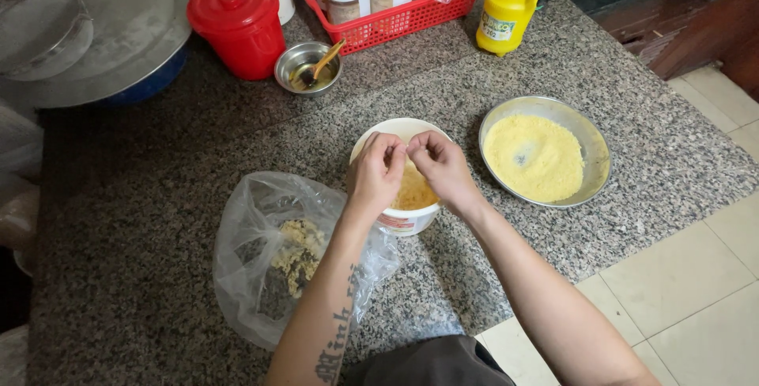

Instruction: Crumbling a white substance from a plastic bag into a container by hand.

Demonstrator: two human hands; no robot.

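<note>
Both the left hand (375,171) and right hand (441,166) pinch fingertips over the white tub (399,130), flanked by plastic bag (261,220) and crumb-filled steel plate (594,149).

Open granite (150,196) left of the bag (269,251); the bag and the plate (589,145) flank the tub (399,129). Behind, steel bowl (304,66), red jar (237,26), basket (395,26) and bottle (506,6) wall off the back.

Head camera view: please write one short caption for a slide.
Both hands, left hand and right hand, meet fingertip to fingertip over a white bowl on a granite counter.
</note>
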